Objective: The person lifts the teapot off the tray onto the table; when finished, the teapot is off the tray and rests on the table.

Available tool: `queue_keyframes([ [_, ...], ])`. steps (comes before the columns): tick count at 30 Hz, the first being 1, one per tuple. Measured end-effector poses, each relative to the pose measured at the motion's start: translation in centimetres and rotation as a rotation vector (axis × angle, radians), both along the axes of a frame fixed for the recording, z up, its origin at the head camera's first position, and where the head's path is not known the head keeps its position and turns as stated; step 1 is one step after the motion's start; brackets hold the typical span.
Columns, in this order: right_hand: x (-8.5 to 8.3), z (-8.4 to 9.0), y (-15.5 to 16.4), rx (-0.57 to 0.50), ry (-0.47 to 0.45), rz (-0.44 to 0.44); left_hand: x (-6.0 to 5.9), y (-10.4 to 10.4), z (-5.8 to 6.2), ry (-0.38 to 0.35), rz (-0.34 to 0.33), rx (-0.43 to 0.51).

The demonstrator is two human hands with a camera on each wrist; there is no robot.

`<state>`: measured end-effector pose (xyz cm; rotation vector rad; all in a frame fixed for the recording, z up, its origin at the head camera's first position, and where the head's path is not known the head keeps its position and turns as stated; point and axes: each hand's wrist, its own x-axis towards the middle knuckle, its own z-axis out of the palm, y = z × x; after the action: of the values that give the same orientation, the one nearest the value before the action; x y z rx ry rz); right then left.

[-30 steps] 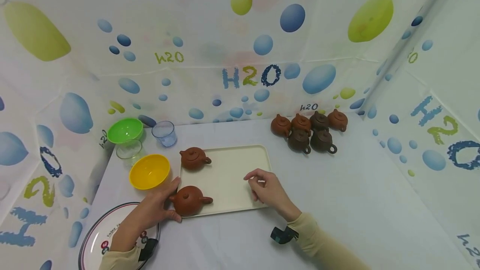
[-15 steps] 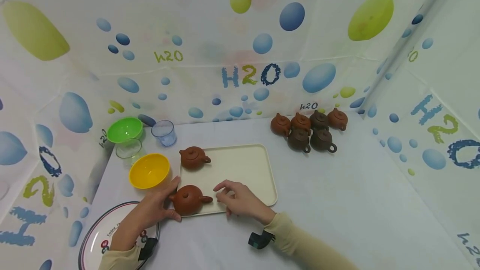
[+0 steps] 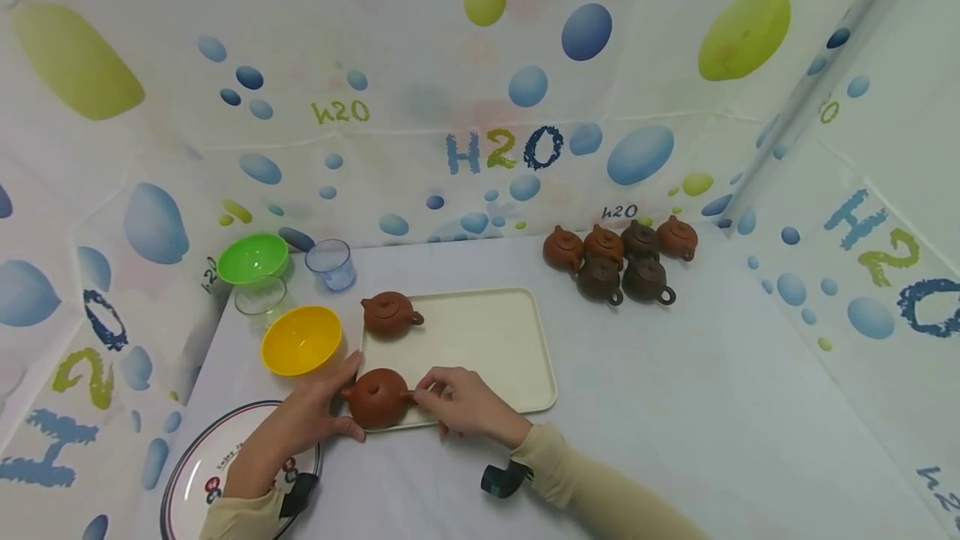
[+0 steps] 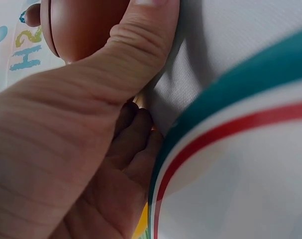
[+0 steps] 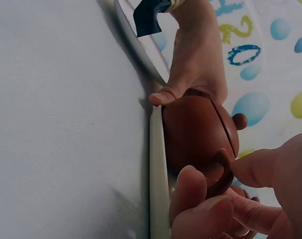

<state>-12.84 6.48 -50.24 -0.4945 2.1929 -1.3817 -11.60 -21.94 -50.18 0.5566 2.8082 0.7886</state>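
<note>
A reddish-brown clay teapot (image 3: 377,400) stands at the front left corner of a cream tray (image 3: 480,340), its spout to the left and its handle to the right. With thumb and fingers, my right hand (image 3: 468,402) pinches that handle (image 5: 224,172). My left hand (image 3: 318,411) is spread round the tray's front left corner beside the spout, thumb at the tray's front rim and fingers along its left side. The left wrist view has the thumb (image 4: 141,45) overlapping the teapot's body. A second reddish-brown teapot (image 3: 388,315) sits on the tray's back left corner.
Left of the tray are a yellow bowl (image 3: 302,341), a green bowl (image 3: 252,258), a clear glass bowl (image 3: 259,296) and a bluish glass (image 3: 332,267). A round white plate (image 3: 197,473) lies under the left forearm. Several brown teapots (image 3: 601,277) cluster at the back right.
My right hand has moved left across the tray to the front teapot and taken hold of its handle. The left hand and both teapots on the tray stay in place.
</note>
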Motion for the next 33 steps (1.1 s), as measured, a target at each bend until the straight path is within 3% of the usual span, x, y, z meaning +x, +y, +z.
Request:
queue_keyframes([
  [9, -0.7, -0.2, -0.8, 0.046, -0.018, 0.019, 0.0, -0.1, 0.1, -0.007, -0.005, 0.001],
  [18, -0.8, -0.7, -1.2, 0.036, 0.069, 0.062, 0.0, -0.1, 0.1, -0.02, 0.0, 0.009],
  [33, -0.6, -0.8, -1.5, 0.022, 0.104, 0.048, 0.0, 0.0, 0.1, -0.03, 0.005, 0.006],
])
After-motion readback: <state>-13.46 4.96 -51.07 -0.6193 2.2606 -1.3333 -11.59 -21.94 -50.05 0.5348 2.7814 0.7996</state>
